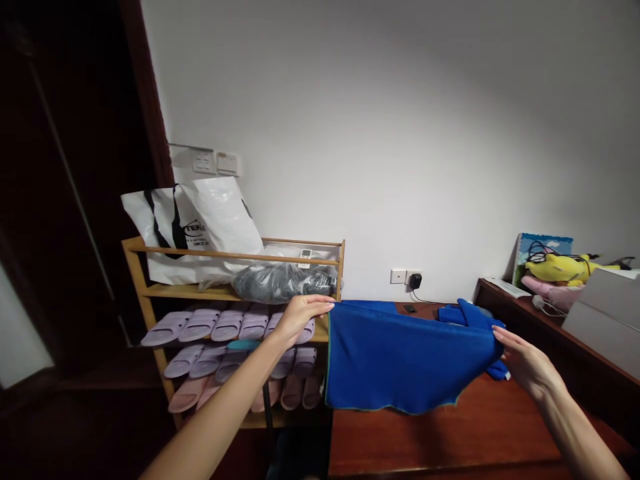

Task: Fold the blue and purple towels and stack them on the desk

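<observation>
A blue cloth [400, 360] with thin greenish edging hangs stretched between my two hands, above a reddish-brown wooden table [385, 447]. My left hand [303, 317] pinches its upper left corner, beside the shoe rack. Its upper right end is gripped by my right hand [520, 357], fingers closed on the fabric. The cloth's top edge sags slightly and its lower edge is wavy. Behind it, more blue cloth [463, 313] lies bunched on the table, partly covered by the held one.
A wooden shoe rack [135, 267] at left holds several lilac slippers [197, 323], pink slippers [187, 395] and a white bag [220, 213]. A black plug [415, 281] sits in the wall socket. On the right ledge are a yellow plush toy [560, 268] and a white box [607, 313].
</observation>
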`<state>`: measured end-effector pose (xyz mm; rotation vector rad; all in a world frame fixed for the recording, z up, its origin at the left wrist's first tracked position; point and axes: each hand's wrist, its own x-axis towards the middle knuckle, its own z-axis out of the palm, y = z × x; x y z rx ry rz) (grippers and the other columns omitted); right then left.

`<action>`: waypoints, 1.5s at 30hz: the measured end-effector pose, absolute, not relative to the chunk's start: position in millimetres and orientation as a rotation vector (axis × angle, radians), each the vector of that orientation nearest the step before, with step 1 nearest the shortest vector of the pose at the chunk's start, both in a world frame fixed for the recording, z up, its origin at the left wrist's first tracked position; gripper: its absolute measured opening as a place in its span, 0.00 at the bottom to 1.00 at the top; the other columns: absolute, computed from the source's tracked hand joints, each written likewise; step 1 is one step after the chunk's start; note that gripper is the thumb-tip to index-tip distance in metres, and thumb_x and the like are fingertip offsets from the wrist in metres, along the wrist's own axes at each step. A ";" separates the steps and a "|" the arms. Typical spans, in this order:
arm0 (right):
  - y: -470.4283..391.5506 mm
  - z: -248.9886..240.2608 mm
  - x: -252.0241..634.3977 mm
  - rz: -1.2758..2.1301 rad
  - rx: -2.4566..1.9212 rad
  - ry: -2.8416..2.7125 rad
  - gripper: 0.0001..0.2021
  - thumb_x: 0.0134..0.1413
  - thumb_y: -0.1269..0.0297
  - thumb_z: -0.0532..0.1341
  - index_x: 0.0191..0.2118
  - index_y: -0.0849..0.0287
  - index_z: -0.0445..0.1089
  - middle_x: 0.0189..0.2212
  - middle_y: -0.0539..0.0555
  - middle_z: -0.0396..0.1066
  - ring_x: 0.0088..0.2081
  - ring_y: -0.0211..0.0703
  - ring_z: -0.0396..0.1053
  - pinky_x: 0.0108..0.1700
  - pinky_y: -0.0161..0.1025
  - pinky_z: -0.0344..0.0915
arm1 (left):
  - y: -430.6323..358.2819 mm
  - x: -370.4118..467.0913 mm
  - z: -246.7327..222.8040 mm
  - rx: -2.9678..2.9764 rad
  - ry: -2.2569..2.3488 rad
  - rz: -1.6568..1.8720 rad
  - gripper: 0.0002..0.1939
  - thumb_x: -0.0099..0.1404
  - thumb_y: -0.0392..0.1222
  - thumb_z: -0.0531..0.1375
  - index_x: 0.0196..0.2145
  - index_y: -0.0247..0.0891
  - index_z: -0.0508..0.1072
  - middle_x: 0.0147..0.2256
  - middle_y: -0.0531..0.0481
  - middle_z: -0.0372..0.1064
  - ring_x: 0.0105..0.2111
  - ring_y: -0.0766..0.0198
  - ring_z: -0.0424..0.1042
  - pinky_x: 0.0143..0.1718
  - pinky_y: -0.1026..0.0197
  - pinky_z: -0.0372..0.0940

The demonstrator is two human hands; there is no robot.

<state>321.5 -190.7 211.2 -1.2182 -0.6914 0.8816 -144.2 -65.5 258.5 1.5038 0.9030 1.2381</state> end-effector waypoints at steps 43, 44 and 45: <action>-239.1 229.8 325.8 -0.103 -1.654 -1.550 0.20 0.48 0.43 0.57 0.40 0.52 0.70 0.35 0.53 0.74 0.34 0.46 0.70 0.38 0.40 0.65 | -95.4 -155.2 275.8 2.073 0.994 1.212 0.09 0.58 0.49 0.58 0.29 0.40 0.69 0.29 0.53 0.67 0.32 0.63 0.68 0.35 0.63 0.64; -242.0 229.3 327.7 -0.142 -1.670 -1.577 0.20 0.48 0.42 0.57 0.38 0.51 0.71 0.34 0.53 0.74 0.33 0.46 0.71 0.38 0.40 0.65 | -100.0 -156.3 277.5 2.042 0.985 1.184 0.10 0.58 0.49 0.58 0.29 0.40 0.68 0.28 0.54 0.66 0.30 0.64 0.67 0.34 0.64 0.64; -244.9 229.1 329.1 -0.190 -1.675 -1.588 0.20 0.47 0.41 0.56 0.35 0.51 0.72 0.33 0.53 0.75 0.33 0.46 0.71 0.38 0.41 0.65 | -105.2 -157.2 279.7 2.023 0.985 1.167 0.10 0.58 0.49 0.59 0.29 0.40 0.67 0.26 0.55 0.65 0.29 0.65 0.67 0.33 0.65 0.63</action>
